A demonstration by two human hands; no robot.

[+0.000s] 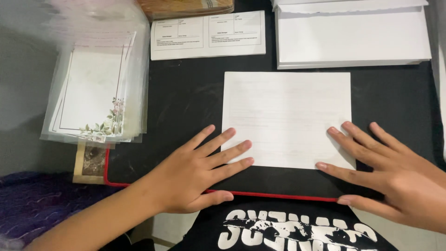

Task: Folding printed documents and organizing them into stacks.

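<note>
A folded white sheet of paper (285,111) lies flat on a black mat (186,97) with a red edge. My left hand (195,172) rests palm down, fingers spread, with its fingertips on the sheet's lower left corner. My right hand (385,172) lies palm down too, fingers apart, its fingertips pressing the sheet's lower right corner. Neither hand grips anything.
A stack of floral-bordered cards in clear sleeves (95,88) sits at the left. A printed white form (206,35) lies at the back, with a brown woven object (186,7) behind it. A pile of white envelopes (353,35) is at the back right.
</note>
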